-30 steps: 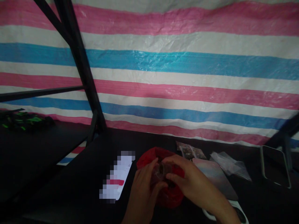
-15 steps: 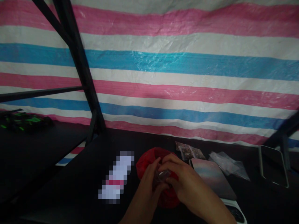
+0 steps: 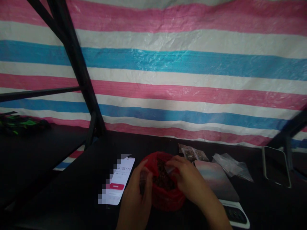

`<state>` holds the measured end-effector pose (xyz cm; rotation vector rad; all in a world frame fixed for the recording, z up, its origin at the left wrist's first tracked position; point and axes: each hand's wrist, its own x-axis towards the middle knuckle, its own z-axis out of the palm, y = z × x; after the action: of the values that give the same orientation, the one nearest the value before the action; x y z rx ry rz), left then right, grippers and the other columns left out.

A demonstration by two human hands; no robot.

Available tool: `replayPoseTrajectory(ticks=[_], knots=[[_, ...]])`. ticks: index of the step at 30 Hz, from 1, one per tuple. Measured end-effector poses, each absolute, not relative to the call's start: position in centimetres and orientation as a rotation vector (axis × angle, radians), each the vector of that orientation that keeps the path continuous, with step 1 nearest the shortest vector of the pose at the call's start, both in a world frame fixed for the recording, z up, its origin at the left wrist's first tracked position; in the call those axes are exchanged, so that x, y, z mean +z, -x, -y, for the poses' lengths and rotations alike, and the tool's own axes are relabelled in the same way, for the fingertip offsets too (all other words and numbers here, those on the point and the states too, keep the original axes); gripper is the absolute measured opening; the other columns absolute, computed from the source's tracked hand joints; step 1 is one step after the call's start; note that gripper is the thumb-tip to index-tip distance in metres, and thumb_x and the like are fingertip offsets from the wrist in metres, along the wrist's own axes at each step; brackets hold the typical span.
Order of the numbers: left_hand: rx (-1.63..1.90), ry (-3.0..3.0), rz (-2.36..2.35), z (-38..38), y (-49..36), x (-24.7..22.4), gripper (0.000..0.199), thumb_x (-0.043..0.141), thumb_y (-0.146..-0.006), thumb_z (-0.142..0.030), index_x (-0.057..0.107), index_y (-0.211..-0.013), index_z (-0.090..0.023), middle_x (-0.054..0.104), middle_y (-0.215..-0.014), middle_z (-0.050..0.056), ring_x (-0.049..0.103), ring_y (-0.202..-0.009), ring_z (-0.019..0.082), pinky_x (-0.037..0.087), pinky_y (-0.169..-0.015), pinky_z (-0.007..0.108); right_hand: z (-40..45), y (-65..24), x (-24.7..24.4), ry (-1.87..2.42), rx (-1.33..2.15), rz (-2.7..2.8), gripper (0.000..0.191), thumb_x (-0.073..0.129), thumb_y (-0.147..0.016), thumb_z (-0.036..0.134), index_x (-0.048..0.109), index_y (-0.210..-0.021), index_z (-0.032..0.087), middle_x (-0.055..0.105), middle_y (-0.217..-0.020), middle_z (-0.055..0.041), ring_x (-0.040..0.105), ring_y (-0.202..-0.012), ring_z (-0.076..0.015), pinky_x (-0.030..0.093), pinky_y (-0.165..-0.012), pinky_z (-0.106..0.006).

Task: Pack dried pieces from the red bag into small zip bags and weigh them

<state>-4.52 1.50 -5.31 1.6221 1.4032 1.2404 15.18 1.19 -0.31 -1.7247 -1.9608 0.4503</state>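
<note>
one murky item (image 3: 143, 176) in left hand (image 3: 134, 192), grip half-curled; right hand (image 3: 188, 177) at red bag (image 3: 166, 202), hold unclear

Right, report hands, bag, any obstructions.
Left hand gripping clear plastic at red bag. Right hand partly over it, grip unclear. Bag open, brown bits inside. Close by: lit smartphone left, digital scale right.

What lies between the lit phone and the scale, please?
In the head view, the left hand, red bag and right hand lie between them.
</note>
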Motion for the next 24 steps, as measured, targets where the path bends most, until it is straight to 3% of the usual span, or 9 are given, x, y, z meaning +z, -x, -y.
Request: replayPoseTrajectory(ticks=[3,7,10,14,17,20,24], knots=[[1.185,-1.819,-1.586,-1.5,4.4,-5.5,0.051,0.057,-0.096,-0.055,0.065,-0.135,-0.023,0.072,-0.128,0.014,0.072,-0.115,0.037,0.059,-0.097,0.054,-1.9,-14.1,-1.0,1.868,0.295,2.057,0.054,0.052,-0.08,-0.007,0.078,-0.121,0.018,0.075,-0.127,-0.0101,0.061,-0.125,-0.0328,0.045,-0.11,-0.048],[0.897,-1.892,-1.774,-2.5,4.4,-5.5,0.052,0.06,-0.096,-0.044,0.059,-0.144,-0.023,0.065,-0.125,0.013,0.073,-0.098,0.032,0.059,-0.078,0.044,-2.3,-13.0,-1.3,1.897,0.305,2.081,0.049,0.052,-0.081,-0.005,0.078,-0.116,0.018,0.077,-0.124,-0.0107,0.062,-0.126,-0.0326,0.045,-0.11,-0.047],[0.785,-1.871,-1.744,-3.3,4.8,-5.1,0.033,0.052,-0.098,-0.033,0.07,-0.124,-0.024,0.065,-0.114,0.01,0.071,-0.095,0.029,0.055,-0.078,0.04,-2.2,-12.8,-1.3,1.887,0.33,2.069,0.049,0.053,-0.079,-0.006,0.077,-0.115,0.018,0.077,-0.124,-0.0111,0.062,-0.128,-0.0313,0.044,-0.114,-0.045],[0.875,-1.846,-1.664,-3.6,5.6,-4.9,0.025,0.05,-0.091,-0.024,0.073,-0.102,-0.024,0.065,-0.109,0.01,0.067,-0.1,0.029,0.053,-0.087,0.042,-2.0,-12.7,-1.1,1.899,0.32,2.068,0.052,0.051,-0.077,-0.009,0.077,-0.114,0.017,0.074,-0.129,-0.0127,0.062,-0.128,-0.0293,0.044,-0.116,-0.04],[0.974,-1.716,-1.561,-3.5,5.7,-4.9,0.023,0.052,-0.088,-0.032,0.071,-0.097,-0.024,0.068,-0.111,0.011,0.067,-0.098,0.03,0.054,-0.087,0.044,-2.0,-12.6,-0.9,1.912,0.337,2.076,0.055,0.05,-0.075,-0.011,0.077,-0.114,0.016,0.073,-0.129,-0.0133,0.063,-0.129,-0.0285,0.044,-0.116,-0.039],[1.026,-1.53,-1.491,-3.4,5.2,-4.7,0.028,0.048,-0.09,-0.046,0.066,-0.086,-0.025,0.071,-0.094,0.009,0.068,-0.089,0.031,0.055,-0.084,0.045,-2.0,-12.1,-0.9,1.94,0.377,2.074,0.055,0.049,-0.077,-0.011,0.076,-0.118,0.015,0.074,-0.13,-0.0144,0.067,-0.126,-0.0296,0.048,-0.111,-0.04],[1.089,-1.232,-1.372,-3.3,4.5,-4.4,0.037,0.057,-0.088,-0.059,0.067,-0.094,-0.023,0.076,-0.096,0.008,0.071,-0.091,0.03,0.056,-0.086,0.044,-2.0,-11.4,-1.4,1.872,0.512,2.027,0.056,0.052,-0.076,-0.011,0.077,-0.118,0.017,0.075,-0.129,-0.0126,0.071,-0.123,-0.0273,0.052,-0.105,-0.036]])
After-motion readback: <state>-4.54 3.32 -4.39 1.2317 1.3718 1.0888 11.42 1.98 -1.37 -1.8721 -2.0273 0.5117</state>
